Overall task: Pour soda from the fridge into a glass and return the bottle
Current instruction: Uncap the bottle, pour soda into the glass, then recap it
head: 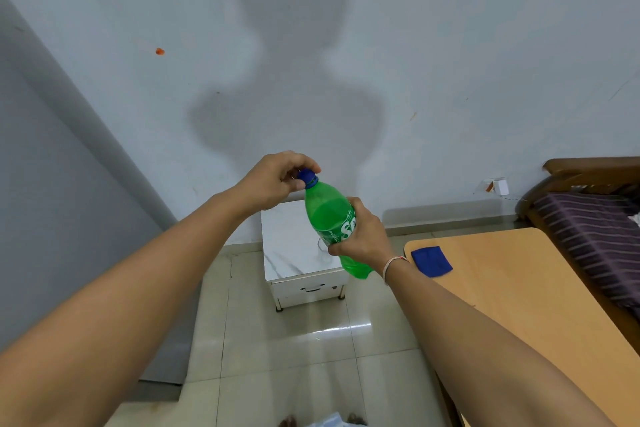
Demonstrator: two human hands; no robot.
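Soda bottle (pixel 332 218) mid-frame, tilted, cap toward upper left, held in the air over the white cabinet (pixel 291 243). Right hand (pixel 363 239) wraps the label band; left hand (pixel 277 180) pinches the blue cap (pixel 307 176). Mostly full, so likely heavyish; thin plastic flexes, may be slick. Mid-body grip looks right. Glass (pixel 321 246) barely visible behind the bottle.

Open air lay above the white cabinet (pixel 294 243); the wooden table (pixel 519 288) crowded the right, the wall (pixel 450 45) closed the far side.
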